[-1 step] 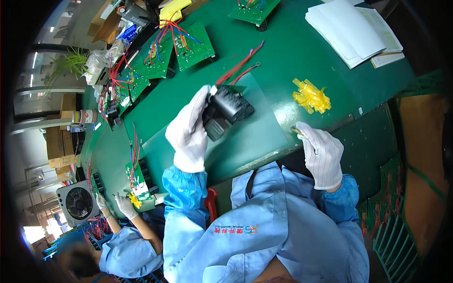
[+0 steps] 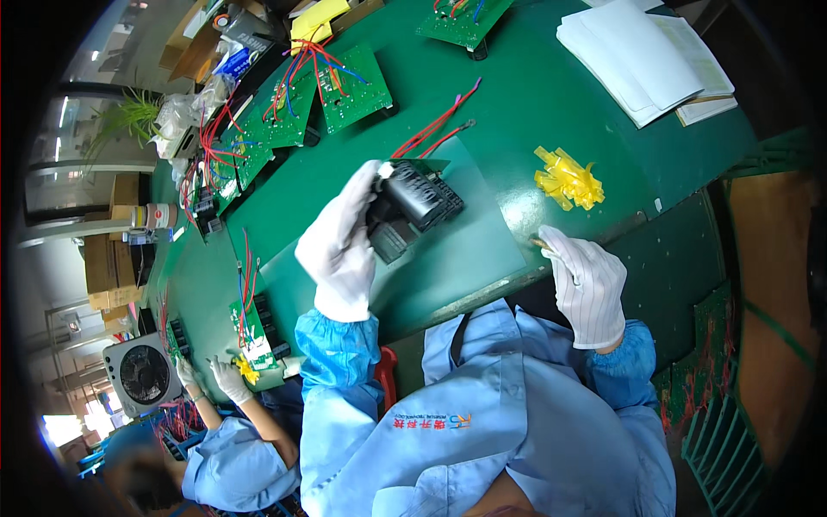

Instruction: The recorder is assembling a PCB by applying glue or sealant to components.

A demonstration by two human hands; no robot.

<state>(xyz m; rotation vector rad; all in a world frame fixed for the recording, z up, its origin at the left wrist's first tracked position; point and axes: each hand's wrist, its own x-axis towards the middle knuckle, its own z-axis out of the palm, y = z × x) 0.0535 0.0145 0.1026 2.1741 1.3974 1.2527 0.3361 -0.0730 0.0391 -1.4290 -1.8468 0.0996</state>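
Against the frame just before, little differs: my left hand (image 2: 338, 254) has edged slightly toward my left, the circuit board assembly (image 2: 417, 196) shows sharper in it, and the tips of its red leads (image 2: 426, 129) sit a touch nearer to me, while my right hand (image 2: 590, 289) is in nearly the same place. My gloved left fingers are closed around the near-left side of that assembly, which I hold tilted above the table, its black cylindrical capacitors facing me and a thin edge of green board showing behind them. The thumb and fingers of my right hand are pressed together at the tips on a small brownish piece (image 2: 540, 242), too small and blurred for me to say what it is. Under the assembly lies a pale translucent sheet (image 2: 487, 220) on the green table (image 2: 525, 82). Beyond my right hand is a crumpled cluster of yellow tape strips (image 2: 568, 178), and farther off, toward the right, a stack of white papers (image 2: 624, 65). Wired green circuit boards (image 2: 357, 90) stand along the far left, and lower on my left a co-worker's gloved hand (image 2: 230, 381) is beside another wired board (image 2: 251, 332)
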